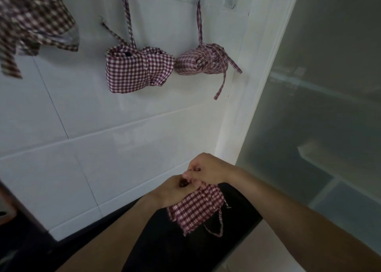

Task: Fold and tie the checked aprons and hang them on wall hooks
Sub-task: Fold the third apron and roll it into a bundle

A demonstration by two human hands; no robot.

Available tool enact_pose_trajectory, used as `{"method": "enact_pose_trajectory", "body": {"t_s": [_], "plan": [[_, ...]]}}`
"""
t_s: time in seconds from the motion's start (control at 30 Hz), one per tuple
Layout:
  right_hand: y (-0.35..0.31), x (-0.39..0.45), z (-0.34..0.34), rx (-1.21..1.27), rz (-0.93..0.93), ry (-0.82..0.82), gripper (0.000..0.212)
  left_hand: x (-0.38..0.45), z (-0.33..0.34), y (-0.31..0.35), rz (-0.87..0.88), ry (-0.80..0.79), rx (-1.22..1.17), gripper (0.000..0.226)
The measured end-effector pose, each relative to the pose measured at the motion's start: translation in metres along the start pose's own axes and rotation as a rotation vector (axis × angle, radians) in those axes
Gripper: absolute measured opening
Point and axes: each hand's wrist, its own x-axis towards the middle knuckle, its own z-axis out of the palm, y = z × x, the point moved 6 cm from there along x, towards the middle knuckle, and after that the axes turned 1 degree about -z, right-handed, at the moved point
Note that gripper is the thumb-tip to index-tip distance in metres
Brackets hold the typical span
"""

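Four red-and-white checked cotton aprons are visible. Two are folded into tied bundles and hang by their straps from hooks on the white tiled wall (86, 148): one bundle on the left (138, 69), one on the right (203, 62). A third, unfolded apron (35, 22) hangs at the upper left, blurred. The fourth apron (198, 208) is folded small and hangs just below both hands. The left hand (173, 191) and right hand (208, 169) touch each other, fingers curled, probably pinching its top edge. A thin strap dangles under it.
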Motion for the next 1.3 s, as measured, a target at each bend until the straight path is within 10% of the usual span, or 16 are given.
{"method": "enact_pose_trajectory", "body": {"t_s": [0.33,0.73,0.93,1.1,1.3], "plan": [[0.063,-0.029,-0.026,0.375,0.121,0.567,0.027,0.005,-0.009,-0.043,-0.198,0.148,-0.96,0.047],[0.057,-0.05,0.02,0.951,0.191,0.443,0.033,0.012,-0.003,-0.064,-0.281,0.241,-1.31,0.038],[0.054,-0.049,0.048,0.727,0.085,0.359,0.024,0.011,0.001,-0.055,-0.279,0.296,-1.517,0.034],[0.059,-0.039,0.049,0.77,0.19,0.431,0.036,0.012,0.016,-0.04,-0.331,0.017,-1.575,0.031],[0.053,-0.026,0.062,1.214,0.19,0.148,0.034,0.003,0.021,-0.026,-0.279,-0.397,-1.455,0.033]]}}
